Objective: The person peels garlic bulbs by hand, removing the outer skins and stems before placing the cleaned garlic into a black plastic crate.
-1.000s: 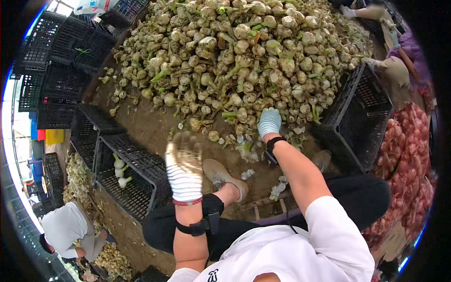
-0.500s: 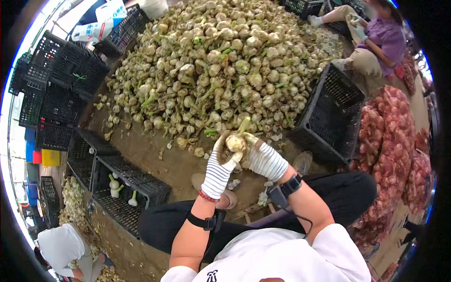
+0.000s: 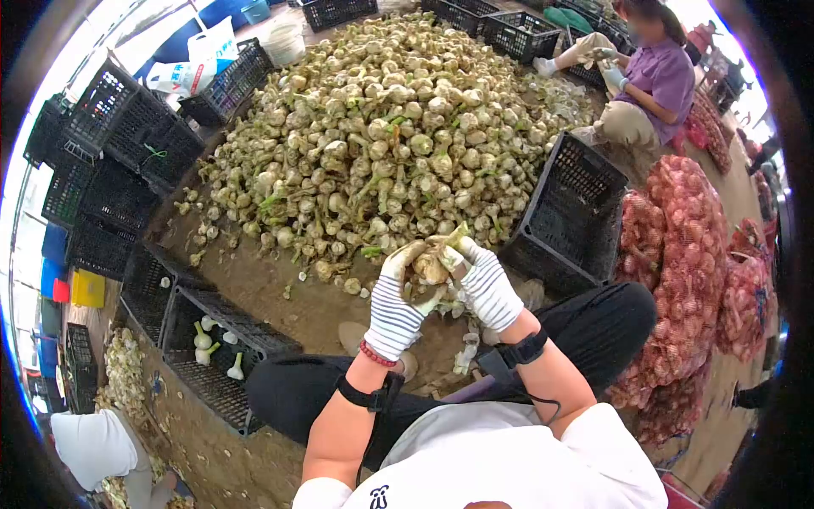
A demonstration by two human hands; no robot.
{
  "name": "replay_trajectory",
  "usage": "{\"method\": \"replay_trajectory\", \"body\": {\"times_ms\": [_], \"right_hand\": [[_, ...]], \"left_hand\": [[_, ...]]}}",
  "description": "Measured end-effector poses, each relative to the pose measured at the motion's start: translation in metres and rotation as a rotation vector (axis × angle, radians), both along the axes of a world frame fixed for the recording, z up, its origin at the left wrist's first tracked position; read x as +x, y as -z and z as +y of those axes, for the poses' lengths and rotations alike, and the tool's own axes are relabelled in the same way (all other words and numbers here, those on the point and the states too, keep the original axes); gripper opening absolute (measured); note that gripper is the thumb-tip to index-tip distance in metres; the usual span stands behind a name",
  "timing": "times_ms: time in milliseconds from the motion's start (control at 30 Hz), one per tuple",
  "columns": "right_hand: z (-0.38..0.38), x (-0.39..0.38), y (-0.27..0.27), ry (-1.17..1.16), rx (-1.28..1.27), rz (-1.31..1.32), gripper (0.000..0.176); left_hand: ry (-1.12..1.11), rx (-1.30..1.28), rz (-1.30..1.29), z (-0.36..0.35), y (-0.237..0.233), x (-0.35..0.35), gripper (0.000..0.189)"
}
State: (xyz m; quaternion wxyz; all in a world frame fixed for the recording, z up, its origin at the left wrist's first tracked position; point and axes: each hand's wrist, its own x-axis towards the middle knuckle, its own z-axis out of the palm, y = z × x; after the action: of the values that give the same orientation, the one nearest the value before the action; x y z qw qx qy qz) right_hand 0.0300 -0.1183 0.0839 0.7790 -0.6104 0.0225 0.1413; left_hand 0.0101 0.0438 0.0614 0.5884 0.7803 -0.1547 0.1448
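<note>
Both hands wear striped gloves with soiled fingers. My left hand (image 3: pixel 400 297) is wrapped round the left side of a garlic bulb (image 3: pixel 431 266). From the right, my right hand (image 3: pixel 483 284) pinches the same bulb near its stem (image 3: pixel 459 232), fingers closed on it. The bulb is held in front of the large heap of garlic (image 3: pixel 365 153), its stem pointing up and right. Loose skin hangs below the gloves. At the lower left, several cleaner bulbs (image 3: pixel 203 341) with short stems lie in a black crate (image 3: pixel 233 314).
An empty black crate (image 3: pixel 572 212) stands right of the heap. Red mesh sacks of garlic (image 3: pixel 691 263) are stacked at the right. Black crates (image 3: pixel 127 127) pile up at the left. A person in purple (image 3: pixel 661 81) sits at the upper right; another person (image 3: pixel 95 448) bends at the lower left.
The camera view has shifted, showing more at the top. My right hand has moved up along the bulb toward its stem, and the bulb has turned slightly between my hands.
</note>
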Motion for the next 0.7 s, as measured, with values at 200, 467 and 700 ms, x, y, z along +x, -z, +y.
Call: {"method": "replay_trajectory", "body": {"times_ms": [200, 467, 700], "right_hand": [[0.003, -0.002, -0.016, -0.044, -0.118, -0.164, 0.019], [-0.011, 0.003, -0.01, -0.147, -0.3, -0.071, 0.026], [-0.041, 0.012, -0.009, -0.255, -0.116, -0.012, 0.039]], "left_hand": [[0.103, -0.222, 0.193, 0.004, 0.001, -0.005, 0.07], [0.156, -0.349, 0.324, 0.008, -0.002, -0.004, 0.07], [0.129, -0.247, 0.239, 0.008, -0.004, 0.003, 0.068]]}}
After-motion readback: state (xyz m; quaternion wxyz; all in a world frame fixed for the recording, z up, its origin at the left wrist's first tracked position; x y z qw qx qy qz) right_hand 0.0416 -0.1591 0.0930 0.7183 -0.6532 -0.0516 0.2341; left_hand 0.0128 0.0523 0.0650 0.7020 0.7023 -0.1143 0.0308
